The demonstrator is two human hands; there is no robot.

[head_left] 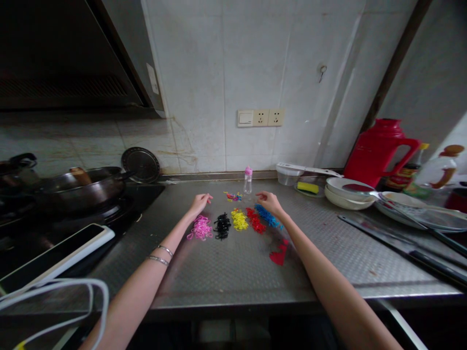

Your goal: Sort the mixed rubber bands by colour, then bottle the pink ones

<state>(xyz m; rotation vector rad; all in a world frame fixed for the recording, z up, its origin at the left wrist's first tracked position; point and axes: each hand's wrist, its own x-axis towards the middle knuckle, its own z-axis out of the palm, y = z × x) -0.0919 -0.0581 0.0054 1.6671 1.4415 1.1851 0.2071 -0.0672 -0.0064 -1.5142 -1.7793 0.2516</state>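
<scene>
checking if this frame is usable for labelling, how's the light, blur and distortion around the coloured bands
Head view: soft even light on the steel counter, no harsh glare; pink bands read sharp; wok at left sits in shadow; wide-angle bending stretches the edges; bottle far right is blurred.

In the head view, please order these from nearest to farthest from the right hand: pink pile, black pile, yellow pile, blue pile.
1. blue pile, just beside the right hand
2. yellow pile, centre of the row
3. black pile, left of centre
4. pink pile, left end
</scene>
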